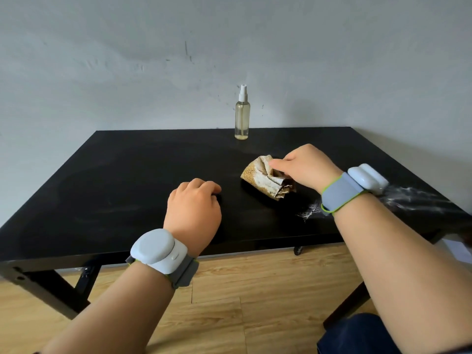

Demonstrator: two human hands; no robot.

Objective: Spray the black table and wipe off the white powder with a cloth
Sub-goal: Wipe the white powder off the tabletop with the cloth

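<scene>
A black table (122, 175) fills the middle of the head view. White powder (413, 198) streaks its right side, and a smaller patch lies by my right wrist. A crumpled tan cloth (263, 178), dusted white, lies on the table right of centre. My right hand (306, 168) pinches the cloth's upper right part. My left hand (194, 203) rests on the table left of the cloth with fingers curled under, holding nothing visible. A clear spray bottle (242, 116) with yellowish liquid and a white nozzle stands upright at the table's far edge.
A grey wall (127, 60) rises directly behind the table. Wooden floor (242, 290) shows below the near edge, with black table legs at left and right. Both wrists carry white devices on grey bands.
</scene>
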